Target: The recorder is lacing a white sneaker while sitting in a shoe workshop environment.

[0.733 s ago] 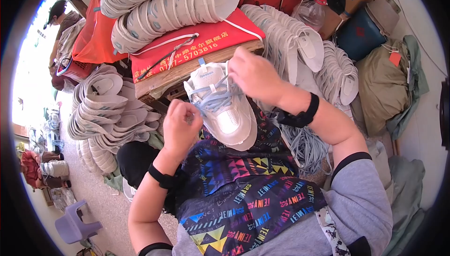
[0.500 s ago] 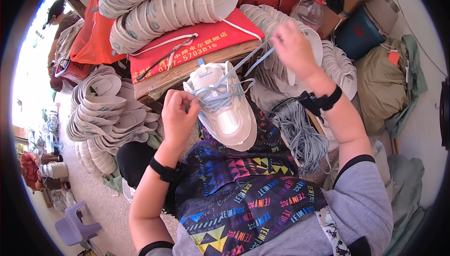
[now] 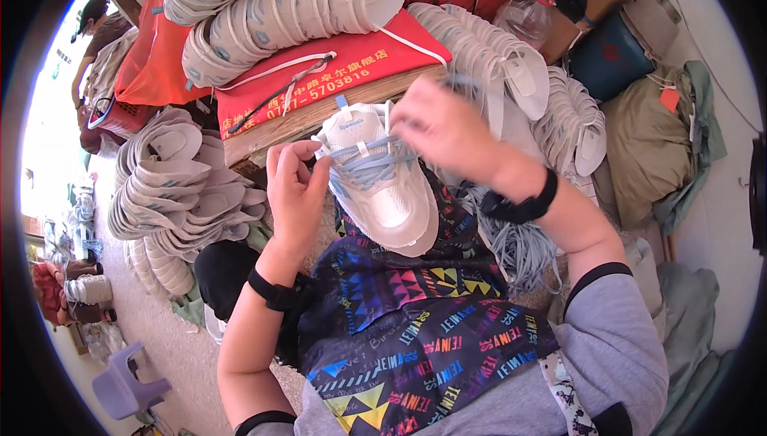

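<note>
Shoe: a white sneaker (image 3: pixel 382 184) is lying on the person's lap, over a patterned apron (image 3: pixel 415 332), toe pointing toward the body.
Lace: a pale blue lace (image 3: pixel 363 152) is crossing the upper eyelets.
Left hand: the left hand (image 3: pixel 294 188) is pinching one lace end at the shoe's side, fingers curled closed on it.
Right hand: the right hand (image 3: pixel 447 128) is gripping the other end above the tongue, fingers closed.
Nearby: a bundle of blue laces (image 3: pixel 519 240) is lying by the right wrist; stacks of white soles (image 3: pixel 172 188) are sitting to the left.

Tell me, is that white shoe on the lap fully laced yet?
Partly laced. The white shoe has pale blue lace crossed over its upper eyelets only, and both hands hold the ends.
</note>
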Action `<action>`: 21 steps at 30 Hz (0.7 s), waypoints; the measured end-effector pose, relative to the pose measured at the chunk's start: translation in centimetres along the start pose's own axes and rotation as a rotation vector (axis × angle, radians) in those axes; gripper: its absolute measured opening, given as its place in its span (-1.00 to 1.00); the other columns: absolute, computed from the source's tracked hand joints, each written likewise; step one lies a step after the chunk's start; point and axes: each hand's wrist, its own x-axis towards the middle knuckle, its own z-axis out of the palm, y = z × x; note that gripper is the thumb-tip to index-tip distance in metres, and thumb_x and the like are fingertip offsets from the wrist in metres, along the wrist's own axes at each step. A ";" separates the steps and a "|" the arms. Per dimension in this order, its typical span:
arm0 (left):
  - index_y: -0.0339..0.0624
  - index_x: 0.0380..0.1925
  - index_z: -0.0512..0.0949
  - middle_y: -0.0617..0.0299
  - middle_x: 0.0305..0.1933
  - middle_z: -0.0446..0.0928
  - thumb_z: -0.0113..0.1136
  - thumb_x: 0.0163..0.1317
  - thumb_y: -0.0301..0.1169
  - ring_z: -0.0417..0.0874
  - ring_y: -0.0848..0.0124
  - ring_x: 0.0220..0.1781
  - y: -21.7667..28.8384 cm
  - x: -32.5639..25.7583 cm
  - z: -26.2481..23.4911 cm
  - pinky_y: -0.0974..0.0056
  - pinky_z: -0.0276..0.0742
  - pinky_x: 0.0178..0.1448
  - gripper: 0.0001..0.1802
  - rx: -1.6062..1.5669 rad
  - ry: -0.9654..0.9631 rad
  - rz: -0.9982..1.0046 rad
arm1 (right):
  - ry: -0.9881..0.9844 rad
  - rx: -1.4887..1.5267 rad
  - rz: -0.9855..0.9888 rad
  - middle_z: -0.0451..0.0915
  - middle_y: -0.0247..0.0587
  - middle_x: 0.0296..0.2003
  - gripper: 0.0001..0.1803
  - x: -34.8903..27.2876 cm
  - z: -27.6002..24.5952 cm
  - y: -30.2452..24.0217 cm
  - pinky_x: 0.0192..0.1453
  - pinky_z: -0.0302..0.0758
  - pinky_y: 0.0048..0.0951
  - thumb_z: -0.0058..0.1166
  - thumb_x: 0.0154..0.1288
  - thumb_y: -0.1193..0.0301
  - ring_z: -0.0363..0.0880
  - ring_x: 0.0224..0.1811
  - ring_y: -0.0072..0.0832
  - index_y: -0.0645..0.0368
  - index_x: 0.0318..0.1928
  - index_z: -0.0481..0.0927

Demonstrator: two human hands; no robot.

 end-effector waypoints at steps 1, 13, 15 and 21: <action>-0.20 -0.24 0.57 0.25 -0.25 0.36 0.32 0.10 -0.55 0.29 0.55 -0.49 0.5 0.4 0.0 0.41 0.31 -0.37 -0.79 0.034 -0.025 0.030 | -0.120 0.002 0.025 0.44 -0.15 -0.29 -0.85 -0.2 0.9 -1.2 -0.19 0.51 -0.25 0.21 0.16 0.40 0.54 -0.27 -0.21 0.13 -0.26 0.55; -0.23 -0.36 0.56 0.08 -0.29 0.38 0.27 0.12 -0.54 0.47 0.15 -0.21 0.6 1.6 -1.5 0.15 0.43 -0.14 -0.91 0.155 -0.101 0.085 | -0.221 -0.093 0.068 0.49 -0.16 -0.34 -0.91 0.5 1.0 -2.0 -0.28 0.52 -0.21 0.10 0.08 0.46 0.58 -0.35 -0.15 0.13 -0.37 0.50; -0.26 -0.37 0.55 0.08 -0.29 0.39 0.26 0.14 -0.54 0.48 0.17 -0.23 -0.2 2.2 -3.3 0.17 0.43 -0.18 -0.92 0.315 0.039 0.260 | -0.358 0.036 0.170 0.54 -0.21 -0.44 -0.90 0.9 0.4 -1.4 -0.32 0.49 -0.32 0.15 0.11 0.45 0.58 -0.40 -0.31 0.16 -0.37 0.51; -0.28 -0.31 0.55 0.17 -0.31 0.32 0.24 0.21 -0.53 0.38 0.34 -0.32 -1.3 2.2 -9.8 0.34 0.35 -0.27 -0.91 0.316 0.091 0.036 | -0.516 0.324 0.339 0.52 -0.39 -0.52 -0.84 2.5 -2.3 0.7 -0.31 0.42 -0.51 0.26 0.14 0.45 0.44 -0.42 -0.66 0.22 -0.31 0.56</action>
